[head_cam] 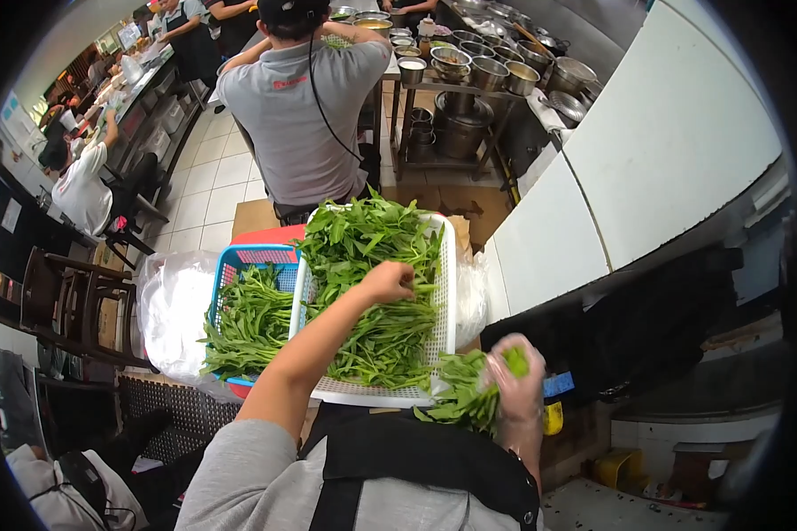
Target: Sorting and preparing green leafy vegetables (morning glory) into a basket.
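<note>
My left hand (390, 282) is bare and reaches over the white plastic basket (446, 305), its fingers curled at the leafy greens (372, 332) heaped there. Whether it grips any stems cannot be told. My right hand (519, 378), in a clear plastic glove, is closed around a bunch of the same leafy greens (468, 391) at the basket's near right corner; the cut light-green stem ends show between its fingers. A blue plastic basket (226, 265) with more greens (252, 318) stands left of the white one, partly under its rim.
A red container (265, 235) shows behind the blue basket. Clear plastic bags lie left (176, 318) and right (471, 299) of the baskets. A co-worker in a grey shirt (305, 119) is just beyond. Steel pots (488, 72) fill a table at back right; a tiled wall (637, 166) rises on the right.
</note>
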### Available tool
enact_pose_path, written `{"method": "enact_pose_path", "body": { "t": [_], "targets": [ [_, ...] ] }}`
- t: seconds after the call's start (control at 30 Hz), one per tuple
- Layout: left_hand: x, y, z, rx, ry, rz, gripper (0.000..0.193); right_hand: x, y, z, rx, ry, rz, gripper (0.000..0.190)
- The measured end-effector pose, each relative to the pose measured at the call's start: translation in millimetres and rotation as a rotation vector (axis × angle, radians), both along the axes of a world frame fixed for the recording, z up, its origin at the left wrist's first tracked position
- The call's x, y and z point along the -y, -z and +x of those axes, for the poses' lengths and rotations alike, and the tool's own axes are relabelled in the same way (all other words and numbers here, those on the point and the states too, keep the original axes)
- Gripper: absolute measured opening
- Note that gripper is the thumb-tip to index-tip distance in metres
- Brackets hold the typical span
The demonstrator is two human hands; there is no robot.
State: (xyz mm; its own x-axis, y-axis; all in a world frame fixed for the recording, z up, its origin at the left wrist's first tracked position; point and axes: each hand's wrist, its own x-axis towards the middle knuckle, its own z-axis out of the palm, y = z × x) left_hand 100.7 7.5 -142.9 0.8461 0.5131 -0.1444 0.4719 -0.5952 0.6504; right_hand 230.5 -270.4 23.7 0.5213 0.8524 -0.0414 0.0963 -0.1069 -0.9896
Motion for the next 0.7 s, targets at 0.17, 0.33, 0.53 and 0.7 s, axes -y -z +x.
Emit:
{"method": "enact_pose_path", "body": {
  "t": [0.17, 0.33, 0.53, 0.7],
  "targets": [
    [6, -10, -24, 0.225, -0.166, -0.135, 0.030, -94, 72, 6, -0.256, -0.098, -0.096, 0.018],
    [20, -3, -28, 0.331, -0.226, -0.204, 0.026, -151, 141, -9, -0.272, -0.108, -0.035, 0.027],
    [25, 3, -37, 0.357, -0.222, -0.155, 0.022, -167, 147, -23, -0.302, 0.016, -0.150, 0.024],
    [25, 31, -61, 0.177, -0.100, 0.036, 0.030, -150, 79, -9, -0.149, -0.022, -0.032, 0.019]
  ]
}}
